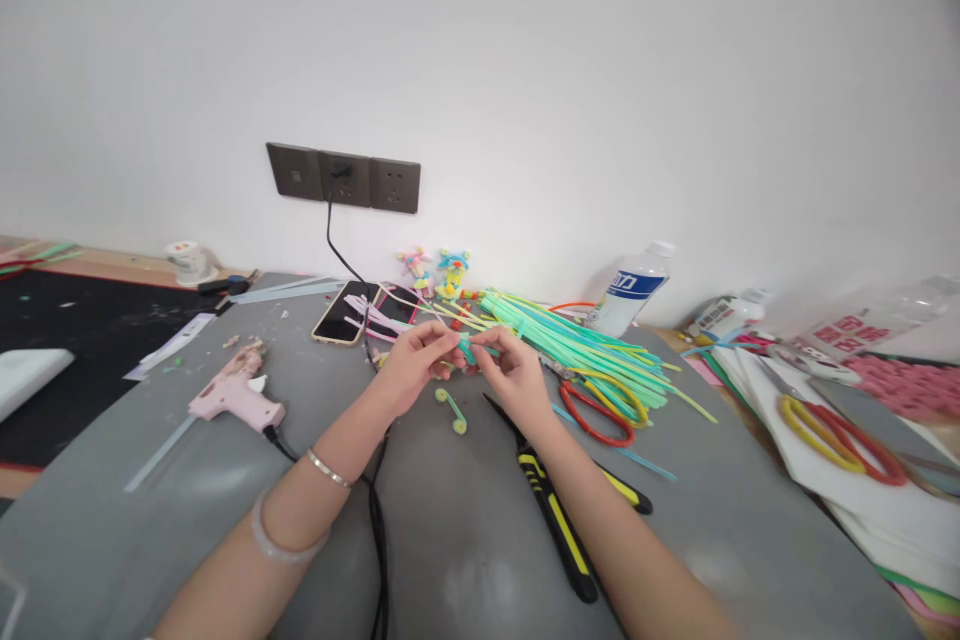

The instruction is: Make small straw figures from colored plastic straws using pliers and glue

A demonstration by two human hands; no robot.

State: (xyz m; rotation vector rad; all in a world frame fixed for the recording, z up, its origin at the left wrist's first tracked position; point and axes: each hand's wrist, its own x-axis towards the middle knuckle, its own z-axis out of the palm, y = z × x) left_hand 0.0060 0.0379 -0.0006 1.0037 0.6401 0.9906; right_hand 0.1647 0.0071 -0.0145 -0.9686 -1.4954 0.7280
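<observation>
My left hand [415, 363] and my right hand [511, 370] meet above the middle of the grey table [465, 540]. Both pinch a small teal strip [469, 350] held between their fingertips. A green strip with curled ends [452, 410] lies on the table just below the hands. Behind the hands lies a pile of green, teal and yellow strips [585, 345]. Black-and-yellow pliers [559, 520] lie under my right forearm.
A pink glue gun [234, 393] lies at the left, its black cord [377, 530] running toward me. A phone [343, 313], two small craft figures [435, 272], a water bottle [631, 292], red-and-yellow scissors [836, 430], paper sheets [885, 510] and a wall socket [343, 177] surround the work area.
</observation>
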